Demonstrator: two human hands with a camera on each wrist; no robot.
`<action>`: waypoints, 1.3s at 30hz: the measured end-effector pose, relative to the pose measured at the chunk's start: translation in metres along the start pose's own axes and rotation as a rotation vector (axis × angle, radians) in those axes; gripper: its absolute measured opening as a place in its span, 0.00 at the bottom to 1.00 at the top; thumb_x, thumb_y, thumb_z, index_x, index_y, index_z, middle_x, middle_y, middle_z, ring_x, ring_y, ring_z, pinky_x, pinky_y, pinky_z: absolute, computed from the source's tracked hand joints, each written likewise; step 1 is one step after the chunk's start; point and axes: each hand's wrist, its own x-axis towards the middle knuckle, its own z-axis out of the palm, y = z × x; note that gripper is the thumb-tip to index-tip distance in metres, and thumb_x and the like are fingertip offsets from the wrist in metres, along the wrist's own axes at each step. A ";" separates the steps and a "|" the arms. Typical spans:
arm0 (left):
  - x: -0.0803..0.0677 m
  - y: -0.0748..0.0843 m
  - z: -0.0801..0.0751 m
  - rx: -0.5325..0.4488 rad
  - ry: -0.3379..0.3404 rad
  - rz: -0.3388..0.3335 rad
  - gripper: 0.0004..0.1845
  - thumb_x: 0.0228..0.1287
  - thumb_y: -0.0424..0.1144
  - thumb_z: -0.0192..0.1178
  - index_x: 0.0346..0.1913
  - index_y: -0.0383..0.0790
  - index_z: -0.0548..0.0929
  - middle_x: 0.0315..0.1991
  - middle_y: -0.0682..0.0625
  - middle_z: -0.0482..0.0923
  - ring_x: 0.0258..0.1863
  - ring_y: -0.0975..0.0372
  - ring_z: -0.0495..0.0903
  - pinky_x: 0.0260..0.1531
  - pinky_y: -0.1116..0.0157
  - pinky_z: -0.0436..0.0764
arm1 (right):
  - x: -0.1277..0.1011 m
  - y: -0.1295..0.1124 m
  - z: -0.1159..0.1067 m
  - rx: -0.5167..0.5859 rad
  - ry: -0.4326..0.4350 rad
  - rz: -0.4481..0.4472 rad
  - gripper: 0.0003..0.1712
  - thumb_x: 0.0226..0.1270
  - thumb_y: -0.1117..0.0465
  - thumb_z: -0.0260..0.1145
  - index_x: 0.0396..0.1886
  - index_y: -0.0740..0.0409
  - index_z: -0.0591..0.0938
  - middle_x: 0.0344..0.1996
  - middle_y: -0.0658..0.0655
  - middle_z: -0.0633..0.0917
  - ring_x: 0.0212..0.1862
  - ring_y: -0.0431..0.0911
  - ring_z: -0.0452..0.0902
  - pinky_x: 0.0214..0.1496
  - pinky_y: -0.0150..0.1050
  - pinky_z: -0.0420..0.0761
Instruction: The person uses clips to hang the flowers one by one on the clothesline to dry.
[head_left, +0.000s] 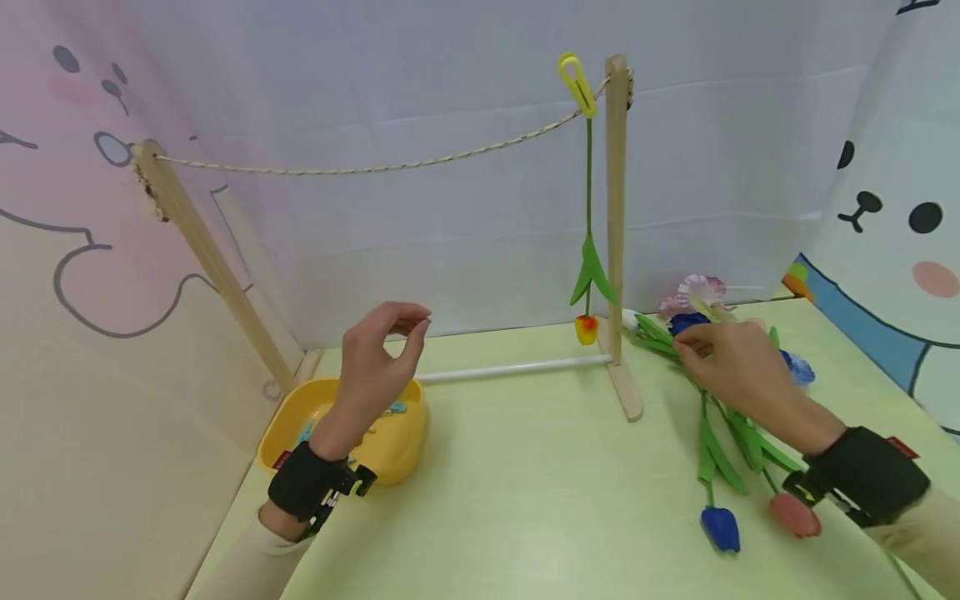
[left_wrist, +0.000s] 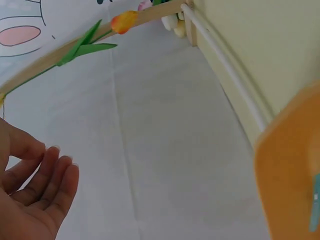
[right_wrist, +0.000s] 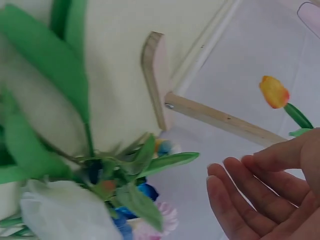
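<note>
Pale green tabletop [head_left: 517,483] bears flowers [head_left: 721,529] and a yellow tub [head_left: 401,442] of blue clips [head_left: 397,407], both hands [head_left: 371,358] [head_left: 738,367] hovering loosely curled.

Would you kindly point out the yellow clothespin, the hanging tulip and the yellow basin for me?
Yellow clothespin [head_left: 583,97]: head view, on its lower body.
Hanging tulip [head_left: 587,330]: head view, on its bloom.
Yellow basin [head_left: 395,448]: head view, on its outer wall.

- Post [head_left: 616,208]: smooth, matt wood.
- Line [head_left: 375,169]: rough, twisted cord.
- Peg [head_left: 583,96]: smooth plastic.
- Basin [head_left: 397,446]: smooth plastic, faintly glossy from here.
- Backdrop [head_left: 450,250]: matt, creased cloth.
</note>
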 end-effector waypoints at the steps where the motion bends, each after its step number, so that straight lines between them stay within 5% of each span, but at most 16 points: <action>1: -0.007 -0.004 -0.002 0.004 -0.013 -0.026 0.08 0.68 0.29 0.66 0.49 0.36 0.86 0.41 0.48 0.86 0.37 0.60 0.84 0.43 0.69 0.82 | -0.004 0.003 0.001 -0.001 -0.018 0.008 0.10 0.69 0.64 0.68 0.41 0.66 0.90 0.27 0.59 0.89 0.21 0.45 0.80 0.17 0.41 0.72; 7: -0.040 -0.022 -0.012 0.017 -0.078 -0.136 0.07 0.67 0.28 0.67 0.47 0.34 0.86 0.39 0.47 0.86 0.35 0.60 0.84 0.41 0.71 0.83 | -0.020 0.019 0.005 -0.011 -0.092 0.036 0.08 0.67 0.64 0.70 0.40 0.65 0.90 0.27 0.56 0.89 0.25 0.44 0.83 0.21 0.35 0.76; 17: -0.090 -0.049 -0.024 0.111 -0.224 -0.334 0.07 0.67 0.29 0.68 0.46 0.34 0.87 0.39 0.49 0.87 0.37 0.57 0.85 0.39 0.54 0.86 | -0.041 0.046 0.007 -0.052 -0.141 0.013 0.07 0.63 0.66 0.74 0.39 0.63 0.90 0.27 0.51 0.88 0.27 0.44 0.83 0.25 0.37 0.80; 22: -0.112 -0.066 -0.029 0.149 -0.294 -0.414 0.07 0.67 0.30 0.68 0.46 0.34 0.87 0.38 0.48 0.87 0.38 0.56 0.86 0.38 0.53 0.87 | -0.048 0.048 0.011 -0.036 -0.220 0.045 0.05 0.63 0.66 0.73 0.38 0.61 0.91 0.27 0.48 0.87 0.28 0.42 0.82 0.26 0.36 0.79; 31: -0.134 -0.081 -0.034 0.217 -0.435 -0.505 0.08 0.67 0.32 0.69 0.46 0.34 0.87 0.39 0.49 0.86 0.33 0.61 0.80 0.34 0.63 0.83 | -0.053 0.039 0.023 -0.041 -0.375 0.108 0.08 0.63 0.65 0.73 0.41 0.62 0.90 0.30 0.51 0.87 0.31 0.45 0.83 0.29 0.44 0.83; 39: -0.140 -0.085 -0.036 0.212 -0.508 -0.502 0.05 0.66 0.33 0.70 0.42 0.35 0.88 0.36 0.49 0.86 0.29 0.64 0.79 0.32 0.66 0.82 | -0.053 0.033 0.031 0.011 -0.416 0.078 0.10 0.63 0.66 0.73 0.42 0.65 0.89 0.32 0.52 0.88 0.32 0.44 0.82 0.30 0.41 0.83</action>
